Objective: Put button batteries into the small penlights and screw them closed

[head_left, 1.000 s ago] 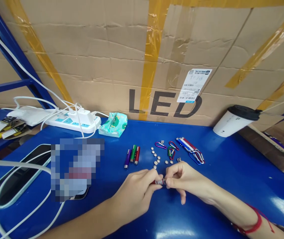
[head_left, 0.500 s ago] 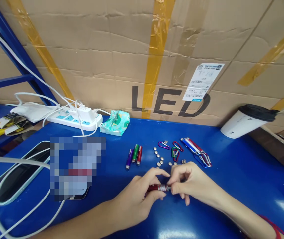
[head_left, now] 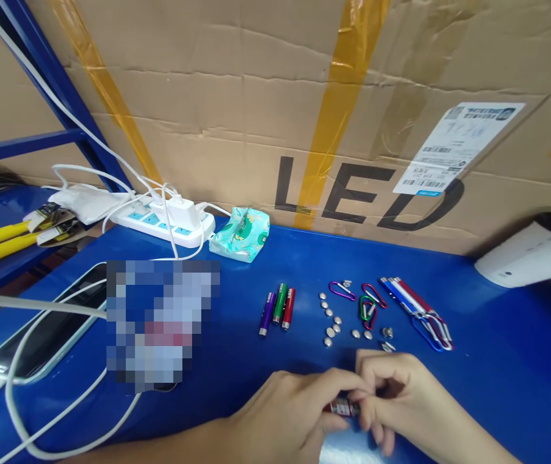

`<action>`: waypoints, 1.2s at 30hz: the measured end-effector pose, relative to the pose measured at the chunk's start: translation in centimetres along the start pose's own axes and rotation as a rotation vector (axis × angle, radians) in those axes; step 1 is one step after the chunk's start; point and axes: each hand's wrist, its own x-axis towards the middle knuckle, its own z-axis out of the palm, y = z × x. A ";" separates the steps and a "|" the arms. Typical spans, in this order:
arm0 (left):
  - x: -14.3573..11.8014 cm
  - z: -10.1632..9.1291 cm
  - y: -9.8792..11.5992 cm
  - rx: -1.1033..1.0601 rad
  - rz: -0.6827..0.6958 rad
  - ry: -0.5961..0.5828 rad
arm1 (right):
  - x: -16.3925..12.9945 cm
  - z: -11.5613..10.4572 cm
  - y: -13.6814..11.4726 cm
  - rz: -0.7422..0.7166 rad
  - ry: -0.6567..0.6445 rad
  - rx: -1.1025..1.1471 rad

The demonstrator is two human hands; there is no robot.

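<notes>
My left hand (head_left: 299,409) is wrapped round a small red penlight tube (head_left: 339,406) with a printed white label. The fingertips of my right hand (head_left: 391,396) are closed on the right end of that tube, and they hide whatever small part is there. Beyond my hands lie several silver button cells (head_left: 330,332). Small metal end pieces (head_left: 387,332) rest near my right hand. Small carabiners in purple (head_left: 341,291), green (head_left: 367,309) and red (head_left: 374,295) are beside them. To the left lie a purple tube (head_left: 267,314), a green tube (head_left: 280,303) and a red tube (head_left: 289,309).
Penlights with carabiners (head_left: 415,306) lie at the right. A white cup with a black lid (head_left: 529,254) leans at the far right. A power strip (head_left: 159,225), tissue pack (head_left: 240,234), phone (head_left: 53,335) and white cables occupy the left. A cardboard box (head_left: 236,129) stands behind.
The view has swung left and tilted, so the table things appear shifted right. Both hands sit lower in view, still on the red penlight tube, with my right fingers now hiding its end.
</notes>
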 end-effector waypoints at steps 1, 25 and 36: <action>0.0 0.1 -0.1 0.021 0.016 0.002 | 0.0 0.0 0.0 0.017 -0.014 0.001; 0.3 0.6 -0.5 0.303 -0.060 0.028 | 0.8 -0.4 1.2 0.121 -0.072 -0.112; -0.4 -0.2 0.2 0.161 -0.106 0.173 | 0.3 -0.3 0.9 0.032 -0.041 -0.103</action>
